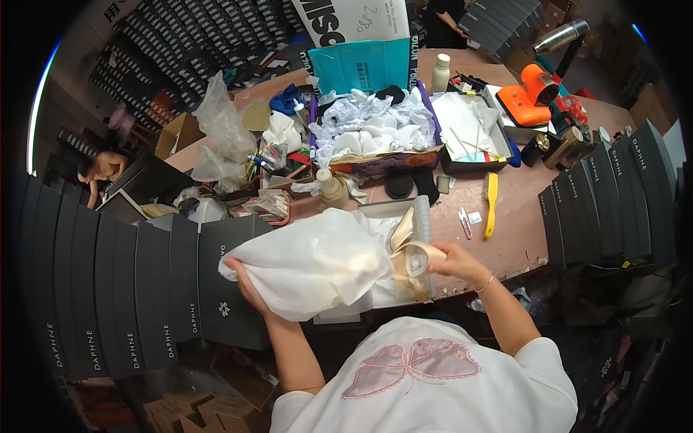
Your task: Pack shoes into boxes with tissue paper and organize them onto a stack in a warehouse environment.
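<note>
Thin white wrapping (pixel 310 263), either a sheet or a bag, billows over an open shoebox (pixel 393 208) in front of me. My left hand (pixel 249 285) grips its left edge, fingers partly hidden behind it. Between the fingers of my right hand (pixel 456 263) is a beige shoe (pixel 424 258), held at the box's right side. Another pointed beige piece (pixel 402 229), apparently the second shoe, rests in the box just beyond it. The wrapping covers much of the box's left half.
Dark shoeboxes stand in rows at left (pixel 133 289) and right (pixel 599 202). A yellow-handled brush (pixel 491 206) and small snips (pixel 465 223) lie right of the box. Beyond are a carton of crumpled paper (pixel 375 159), a bottle (pixel 333 189) and an orange device (pixel 530 97). Two people are farther off.
</note>
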`<action>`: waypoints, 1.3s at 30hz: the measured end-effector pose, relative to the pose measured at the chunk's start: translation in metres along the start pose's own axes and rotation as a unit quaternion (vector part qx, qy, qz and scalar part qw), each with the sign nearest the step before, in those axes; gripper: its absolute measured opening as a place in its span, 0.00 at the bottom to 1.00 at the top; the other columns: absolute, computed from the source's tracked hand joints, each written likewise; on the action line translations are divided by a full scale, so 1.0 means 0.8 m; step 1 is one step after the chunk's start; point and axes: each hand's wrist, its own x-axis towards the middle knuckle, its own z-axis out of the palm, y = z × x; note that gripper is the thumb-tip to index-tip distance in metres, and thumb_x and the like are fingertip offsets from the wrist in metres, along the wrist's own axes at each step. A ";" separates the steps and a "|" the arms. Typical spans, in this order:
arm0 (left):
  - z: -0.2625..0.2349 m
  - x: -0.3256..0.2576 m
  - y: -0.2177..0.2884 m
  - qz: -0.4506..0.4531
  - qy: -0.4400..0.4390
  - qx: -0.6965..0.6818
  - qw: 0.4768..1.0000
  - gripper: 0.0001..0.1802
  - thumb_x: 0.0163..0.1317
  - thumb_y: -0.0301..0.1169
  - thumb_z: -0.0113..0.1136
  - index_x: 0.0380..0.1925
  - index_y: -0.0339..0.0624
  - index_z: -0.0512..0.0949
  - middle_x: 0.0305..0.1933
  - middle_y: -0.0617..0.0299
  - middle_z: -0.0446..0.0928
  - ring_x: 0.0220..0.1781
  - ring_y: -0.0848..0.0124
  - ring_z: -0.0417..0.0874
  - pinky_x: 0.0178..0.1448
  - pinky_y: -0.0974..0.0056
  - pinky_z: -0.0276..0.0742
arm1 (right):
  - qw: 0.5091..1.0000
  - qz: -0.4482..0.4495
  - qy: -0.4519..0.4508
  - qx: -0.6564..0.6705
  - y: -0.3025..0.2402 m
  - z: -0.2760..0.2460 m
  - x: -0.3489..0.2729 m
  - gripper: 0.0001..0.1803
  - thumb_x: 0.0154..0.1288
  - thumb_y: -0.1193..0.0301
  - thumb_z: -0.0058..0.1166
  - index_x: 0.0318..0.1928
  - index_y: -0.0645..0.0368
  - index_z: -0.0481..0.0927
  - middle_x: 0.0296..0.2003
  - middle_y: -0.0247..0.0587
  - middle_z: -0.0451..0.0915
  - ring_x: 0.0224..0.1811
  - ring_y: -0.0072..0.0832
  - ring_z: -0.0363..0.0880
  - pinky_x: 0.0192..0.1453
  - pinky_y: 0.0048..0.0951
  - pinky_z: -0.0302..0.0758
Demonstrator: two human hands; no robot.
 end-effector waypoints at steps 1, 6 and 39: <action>0.000 0.001 -0.003 0.106 0.019 0.029 0.994 0.23 0.74 0.44 0.39 0.39 0.33 0.73 0.40 0.56 0.76 0.42 0.63 0.78 0.51 0.57 0.76 | 0.998 0.024 0.046 0.030 0.006 -0.010 -0.003 0.22 0.60 0.61 0.63 0.48 0.63 0.75 0.29 0.30 0.74 0.24 0.15 0.69 0.25 0.18 0.65; -0.001 0.005 -0.031 0.612 -0.184 0.349 0.685 0.18 0.70 0.43 0.47 0.39 0.37 0.73 0.36 0.54 0.75 0.42 0.60 0.79 0.56 0.50 0.73 | 0.975 0.037 0.206 0.071 0.027 -0.023 0.010 0.23 0.61 0.59 0.62 0.49 0.62 0.73 0.25 0.27 0.70 0.18 0.11 0.62 0.18 0.16 0.57; -0.125 -0.079 -0.195 -0.445 -0.082 0.004 0.892 0.38 0.67 0.63 0.26 0.56 0.43 0.68 0.45 0.56 0.77 0.41 0.61 0.81 0.44 0.57 0.80 | 0.882 -0.166 -0.061 -0.437 0.024 0.110 0.054 0.12 0.52 0.69 0.60 0.37 0.59 0.76 0.31 0.42 0.76 0.31 0.42 0.79 0.33 0.38 0.75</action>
